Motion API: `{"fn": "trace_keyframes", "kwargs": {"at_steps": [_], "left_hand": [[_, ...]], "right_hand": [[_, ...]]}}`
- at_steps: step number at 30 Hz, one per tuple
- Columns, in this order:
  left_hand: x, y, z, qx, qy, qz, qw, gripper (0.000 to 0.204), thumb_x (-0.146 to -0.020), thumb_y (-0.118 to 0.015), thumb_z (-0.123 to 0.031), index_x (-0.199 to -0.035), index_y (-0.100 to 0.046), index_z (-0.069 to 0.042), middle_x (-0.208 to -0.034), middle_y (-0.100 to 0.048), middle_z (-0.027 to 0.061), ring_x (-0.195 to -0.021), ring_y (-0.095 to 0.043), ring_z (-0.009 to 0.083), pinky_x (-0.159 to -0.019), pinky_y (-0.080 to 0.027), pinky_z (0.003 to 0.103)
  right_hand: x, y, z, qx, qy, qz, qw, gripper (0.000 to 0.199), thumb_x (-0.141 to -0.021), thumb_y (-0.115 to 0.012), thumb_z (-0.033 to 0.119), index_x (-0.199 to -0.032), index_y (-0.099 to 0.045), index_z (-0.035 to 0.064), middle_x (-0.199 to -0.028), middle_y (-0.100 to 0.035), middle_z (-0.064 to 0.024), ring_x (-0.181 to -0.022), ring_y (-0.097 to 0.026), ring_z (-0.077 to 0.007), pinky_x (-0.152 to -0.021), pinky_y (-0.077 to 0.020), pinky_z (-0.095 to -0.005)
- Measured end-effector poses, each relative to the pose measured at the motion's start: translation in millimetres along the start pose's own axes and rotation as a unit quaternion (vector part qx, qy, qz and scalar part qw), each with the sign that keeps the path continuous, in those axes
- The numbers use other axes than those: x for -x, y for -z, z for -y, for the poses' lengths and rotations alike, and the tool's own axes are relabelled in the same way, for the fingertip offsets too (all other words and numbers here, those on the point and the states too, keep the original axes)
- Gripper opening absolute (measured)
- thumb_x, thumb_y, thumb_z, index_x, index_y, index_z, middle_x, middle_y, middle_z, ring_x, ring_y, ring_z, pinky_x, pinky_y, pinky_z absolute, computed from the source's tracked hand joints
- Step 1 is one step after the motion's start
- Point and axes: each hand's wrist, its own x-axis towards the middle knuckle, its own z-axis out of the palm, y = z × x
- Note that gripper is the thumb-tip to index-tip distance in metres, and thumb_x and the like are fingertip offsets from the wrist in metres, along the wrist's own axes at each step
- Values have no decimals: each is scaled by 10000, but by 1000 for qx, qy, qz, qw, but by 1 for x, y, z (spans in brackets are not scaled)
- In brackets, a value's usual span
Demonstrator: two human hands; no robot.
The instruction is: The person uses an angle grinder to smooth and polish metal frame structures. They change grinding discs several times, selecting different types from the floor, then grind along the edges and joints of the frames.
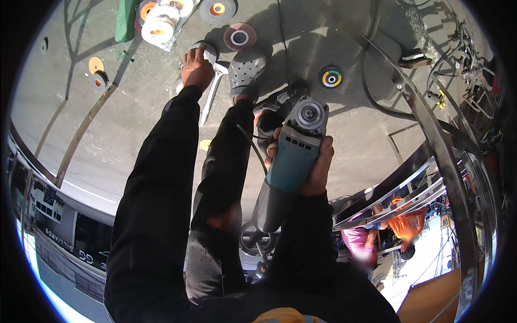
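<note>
My right hand point(321, 167) grips the body of a teal and dark grey angle grinder point(293, 159). The grinder's head points away from me, and its bare spindle faces up with no disc on it. My left hand point(197, 69) reaches down to the ground, its fingers curled over the edge of a grey disc point(209, 52). Part of that disc is hidden by the hand. Just right of the left hand lies a silver wrench point(212, 97), beside a grey clog point(247, 70) on my foot. A reddish flap disc point(240, 37) lies beyond the clog.
A black disc with a yellow-green ring point(331, 78) lies to the right. Further discs point(217, 9), a plastic-wrapped stack point(160, 26) and a green object point(126, 20) sit at the far left. Metal bars point(414, 102) and cables fill the right side. Other people point(405, 222) are at the lower right.
</note>
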Motion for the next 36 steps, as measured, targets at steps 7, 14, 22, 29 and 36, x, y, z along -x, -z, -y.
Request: {"fn": "trace_keyframes", "kwargs": {"at_steps": [7,14,22,29,36], "left_hand": [[-108,0,-112,61,-163,-65,983,525,-875,-619,-138,-1392,-532,-104,-1349,-573,162,-1279,-522,361,-1036,-478,455],[-242,-44,-223,-70,-156,-38,985,670,-909,-609,-196,-1518,-385,-31,-1538,-420,220,-1416,-410,397,-1127,-358,594],[-76,100,-175,755,142,212,604,234,-969,-666,-130,-1132,-620,32,-894,-682,81,-685,-639,147,-636,-549,294],[34,182,-188,742,180,303,571,251,-984,-668,-154,-1161,-599,10,-837,-659,56,-649,-648,111,-555,-581,282],[66,177,-179,777,205,201,561,167,-970,-654,-67,-1086,-600,40,-854,-690,104,-645,-676,138,-550,-559,268]], "right_hand": [[-2,-30,15,132,-53,-81,987,1001,-830,-535,842,-1254,-568,-64,-949,-692,-190,-771,-704,-272,-658,-594,-359],[-13,-43,46,148,-22,-106,983,974,-834,-545,820,-1264,-558,-55,-989,-689,-195,-790,-710,-279,-670,-598,-382],[-8,-27,42,43,20,-160,986,739,-974,-436,666,-1273,-553,0,-1128,-667,-152,-877,-708,-298,-713,-613,-439],[-17,-22,27,57,-7,-95,994,725,-946,-518,622,-1257,-545,-33,-1069,-660,-179,-862,-706,-298,-726,-620,-442],[-20,-27,23,91,-24,-76,993,744,-936,-469,650,-1192,-576,-40,-968,-674,-181,-815,-695,-297,-650,-603,-414]]}}
